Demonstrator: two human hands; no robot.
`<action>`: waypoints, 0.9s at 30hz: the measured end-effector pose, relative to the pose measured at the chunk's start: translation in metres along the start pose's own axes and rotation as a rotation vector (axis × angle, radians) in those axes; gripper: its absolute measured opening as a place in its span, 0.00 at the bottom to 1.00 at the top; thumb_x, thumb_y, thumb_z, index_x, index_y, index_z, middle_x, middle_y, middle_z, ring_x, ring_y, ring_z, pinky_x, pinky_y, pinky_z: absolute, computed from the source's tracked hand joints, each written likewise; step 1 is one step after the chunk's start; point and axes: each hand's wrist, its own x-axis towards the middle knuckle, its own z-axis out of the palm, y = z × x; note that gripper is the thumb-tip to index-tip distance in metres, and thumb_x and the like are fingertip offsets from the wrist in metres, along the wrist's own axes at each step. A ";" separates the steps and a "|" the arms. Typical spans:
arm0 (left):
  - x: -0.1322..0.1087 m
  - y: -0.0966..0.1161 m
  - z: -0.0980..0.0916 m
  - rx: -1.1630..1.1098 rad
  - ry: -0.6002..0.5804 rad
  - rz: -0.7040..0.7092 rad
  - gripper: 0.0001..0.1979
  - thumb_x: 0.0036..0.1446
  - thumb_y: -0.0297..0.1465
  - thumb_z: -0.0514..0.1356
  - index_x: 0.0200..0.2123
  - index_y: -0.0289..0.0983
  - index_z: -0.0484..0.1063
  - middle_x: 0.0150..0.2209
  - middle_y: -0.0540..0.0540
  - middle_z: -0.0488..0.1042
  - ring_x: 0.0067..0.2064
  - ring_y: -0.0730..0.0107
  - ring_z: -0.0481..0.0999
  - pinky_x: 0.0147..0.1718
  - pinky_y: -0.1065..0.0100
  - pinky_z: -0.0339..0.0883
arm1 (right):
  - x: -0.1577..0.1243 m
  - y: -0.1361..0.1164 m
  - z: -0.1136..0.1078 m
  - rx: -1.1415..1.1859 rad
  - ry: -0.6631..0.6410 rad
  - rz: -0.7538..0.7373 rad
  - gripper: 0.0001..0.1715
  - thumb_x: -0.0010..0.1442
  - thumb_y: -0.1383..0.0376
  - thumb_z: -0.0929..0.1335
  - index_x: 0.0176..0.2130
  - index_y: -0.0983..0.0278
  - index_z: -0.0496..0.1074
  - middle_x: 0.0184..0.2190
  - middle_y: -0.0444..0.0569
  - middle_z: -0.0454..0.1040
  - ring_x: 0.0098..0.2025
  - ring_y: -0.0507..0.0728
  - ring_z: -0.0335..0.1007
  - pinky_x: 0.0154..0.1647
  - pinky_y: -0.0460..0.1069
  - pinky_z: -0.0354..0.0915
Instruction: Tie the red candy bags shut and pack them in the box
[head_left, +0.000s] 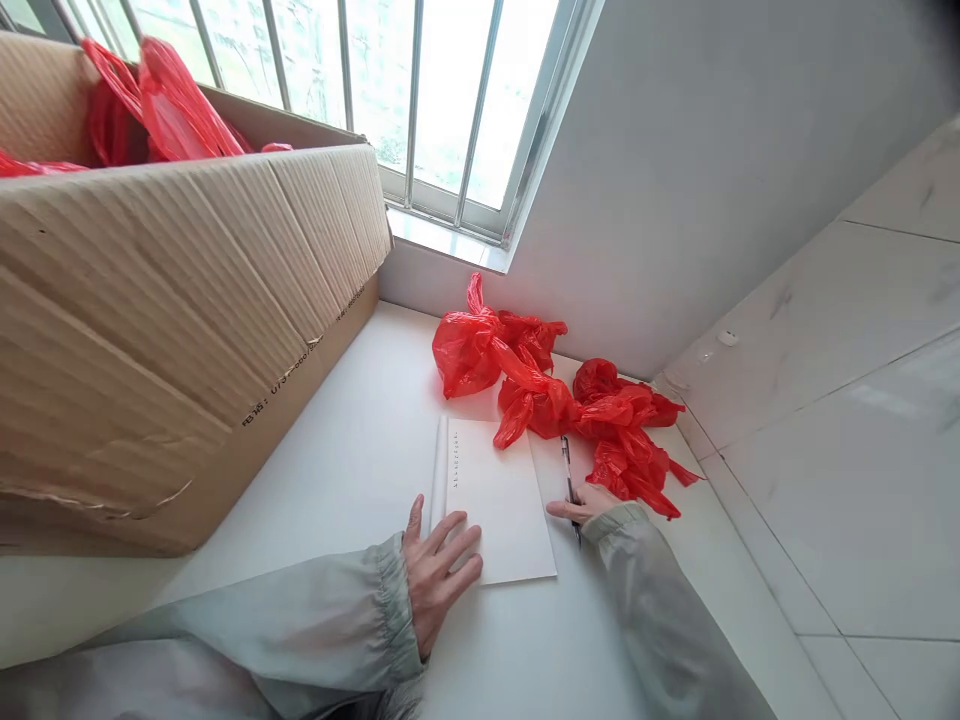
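Observation:
A notebook point(499, 510) lies open on the white tabletop, its page blank apart from a short line of small print along its left side. My left hand point(439, 575) rests flat over the page's lower left part, fingers spread. Just right of the notebook, a dark pen point(567, 465) points away from me, close to the tabletop. My right hand point(594, 503) has its thumb across the pen and its other fingers curled beside it; part of the pen is hidden there. Knotted red plastic bags point(536, 405) sit at the notebook's far edge, one overlapping its corner.
On the left stands a large cardboard box point(187, 310) with red plastic bags point(180, 105) inside. More red bags point(630, 430) lie against the wall, right of the pen. A barred window point(450, 110) is behind, and a tiled wall point(847, 420) bounds the right side.

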 end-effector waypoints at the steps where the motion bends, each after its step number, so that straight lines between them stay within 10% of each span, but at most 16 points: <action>1: 0.000 -0.001 0.000 0.004 -0.002 0.004 0.10 0.61 0.20 0.53 0.31 0.38 0.69 0.46 0.49 0.81 0.55 0.59 0.75 0.69 0.40 0.33 | 0.003 -0.004 -0.001 0.004 -0.030 -0.005 0.18 0.67 0.53 0.67 0.41 0.65 0.72 0.37 0.46 0.74 0.34 0.52 0.70 0.37 0.50 0.70; 23: -0.007 0.000 0.008 -0.098 0.034 -0.014 0.03 0.51 0.31 0.58 0.32 0.40 0.68 0.43 0.48 0.79 0.53 0.58 0.74 0.68 0.39 0.25 | -0.014 -0.017 0.006 0.027 -0.136 -0.060 0.15 0.67 0.56 0.67 0.41 0.66 0.73 0.40 0.48 0.75 0.42 0.55 0.73 0.46 0.55 0.71; 27: 0.006 -0.004 -0.018 -0.370 -0.076 -0.241 0.20 0.47 0.35 0.58 0.46 0.41 0.73 0.53 0.40 0.73 0.55 0.46 0.70 0.61 0.35 0.51 | -0.010 -0.020 0.005 0.031 -0.139 0.003 0.16 0.67 0.56 0.67 0.42 0.66 0.73 0.41 0.49 0.75 0.43 0.55 0.73 0.46 0.55 0.71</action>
